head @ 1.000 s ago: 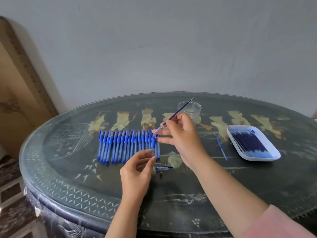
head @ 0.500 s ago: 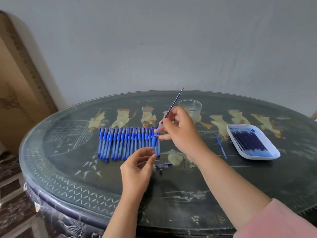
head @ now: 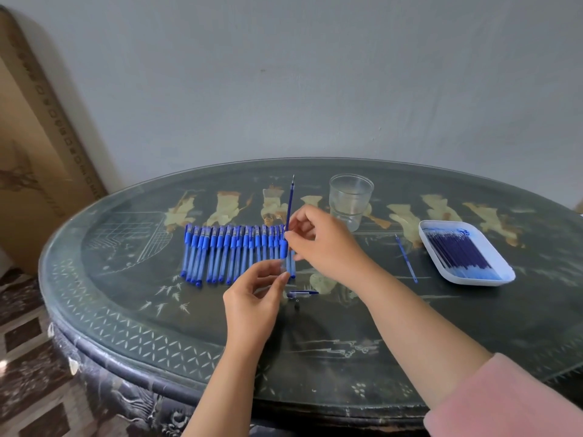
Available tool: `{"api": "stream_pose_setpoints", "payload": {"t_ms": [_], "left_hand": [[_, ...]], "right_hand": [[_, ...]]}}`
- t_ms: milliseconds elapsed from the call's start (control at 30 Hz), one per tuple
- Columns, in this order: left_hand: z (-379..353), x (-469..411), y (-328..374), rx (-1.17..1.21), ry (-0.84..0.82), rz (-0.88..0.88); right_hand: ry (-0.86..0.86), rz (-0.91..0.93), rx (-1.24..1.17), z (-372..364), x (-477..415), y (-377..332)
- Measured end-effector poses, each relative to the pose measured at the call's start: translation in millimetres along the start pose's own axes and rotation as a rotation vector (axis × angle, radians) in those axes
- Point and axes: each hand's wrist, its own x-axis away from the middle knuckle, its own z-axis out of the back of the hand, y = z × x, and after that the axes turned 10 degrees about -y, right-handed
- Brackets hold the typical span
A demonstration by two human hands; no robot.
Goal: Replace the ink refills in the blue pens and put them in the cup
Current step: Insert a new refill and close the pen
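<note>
Right hand (head: 318, 244) is raised over the right end of the pen row (head: 233, 250); a refill (head: 289, 203) is pinched between thumb and fingertips. Refill is held nearly upright, metal tip up. Its lower end is hidden by the fingers.

Left hand (head: 255, 298) is just below and left of the right hand, close to it. A pen barrel (head: 285, 252) is pinched at its clear lower part, blue grip up, directly under the refill. Whether the refill sits in the barrel cannot be told.

The row is laid side by side on the table (head: 126, 279), caps toward the far edge. A cap (head: 301, 293) is lying just in front of the row's right end, with a small dark part (head: 297, 305) beside it.

Cup (head: 350, 200) is clear and upright, behind the right hand, apart from the row.

Tray (head: 470, 281) is at the right, well apart from the hands, and filled with blue refills (head: 457, 253). One loose refill (head: 406, 258) is lying on the table between the right forearm and the tray.

A pink sleeve (head: 504, 398) is seen on the right arm.
</note>
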Motion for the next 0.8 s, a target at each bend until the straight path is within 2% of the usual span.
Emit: {"api": "stream_pose_setpoints", "payload": {"t_ms": [267, 367, 533, 800], "left_hand": [[1.2, -1.1, -1.0, 0.035, 0.023, 0.02], [1.8, -0.8, -1.7, 0.032, 0.032, 0.014], [1.6, 0.6, 2.5, 0.056, 0.066, 0.024], [8.7, 9.6, 0.4, 0.059, 0.049, 0.055]], "right_hand": [[-0.022, -0.09, -0.066, -6.0, 17.3, 12.0], [-0.079, -0.148, 0.084, -17.5, 35.3, 25.3], [-0.147, -0.139, 0.314, -42.1, 51.6, 41.9], [-0.095, -0.13, 0.393, -52.1, 50.2, 47.0]]}}
